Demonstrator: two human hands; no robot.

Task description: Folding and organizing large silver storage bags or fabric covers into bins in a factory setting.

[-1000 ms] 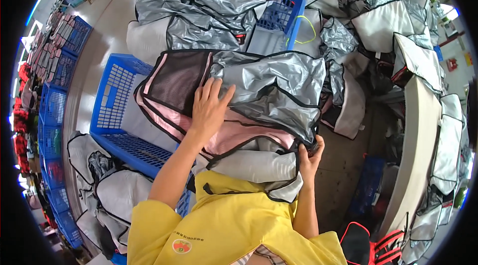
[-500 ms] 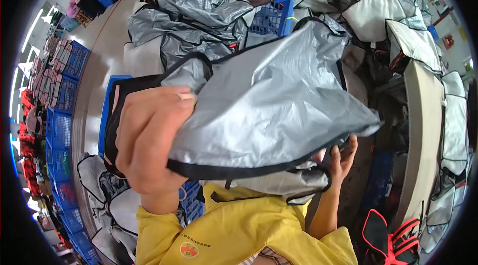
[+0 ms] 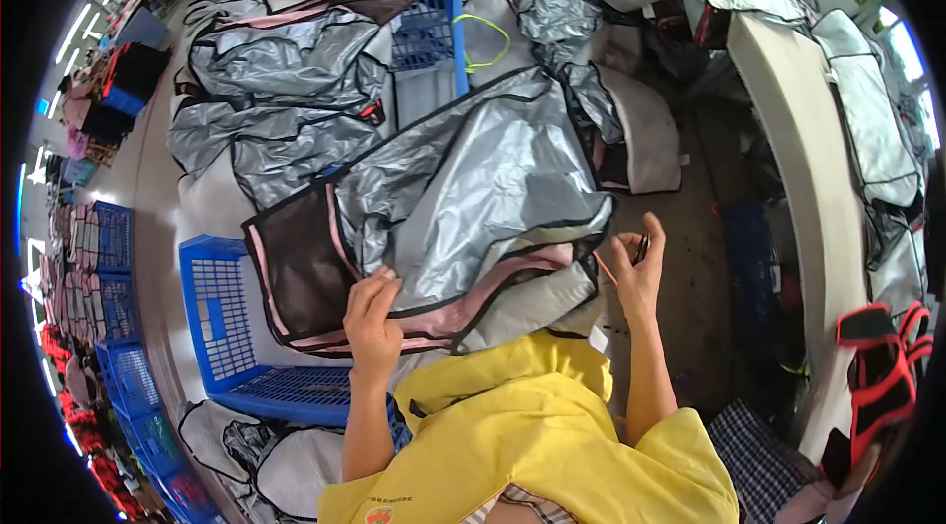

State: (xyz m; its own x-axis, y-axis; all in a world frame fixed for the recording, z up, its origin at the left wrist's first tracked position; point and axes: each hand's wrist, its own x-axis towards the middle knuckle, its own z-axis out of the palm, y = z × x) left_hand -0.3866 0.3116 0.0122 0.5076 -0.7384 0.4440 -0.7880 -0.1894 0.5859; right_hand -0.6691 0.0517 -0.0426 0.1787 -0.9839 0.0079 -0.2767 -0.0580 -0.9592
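A silver-lined fabric piece with black bound edges, pink strips and a dark mesh panel lies spread in front of me. My left hand pinches its near edge beside the mesh panel, fingers closed on the cloth. Just off the right end of the piece is my right hand, fingers curled round a small dark tool. Its kind is hidden by the fingers. A thin orange-red strip shows next to that hand; I cannot tell whether it belongs to the tool.
A blue plastic crate stands at the left, partly under the fabric. Another blue crate sits beyond it among heaps of silver-lined pieces. A long pale board runs along the right, with a red-and-black strapped item near it.
The fabric piece has come down from close before me and lies spread out. My left hand has lowered onto its near edge; my right hand now shows beside it. The view has shifted right.
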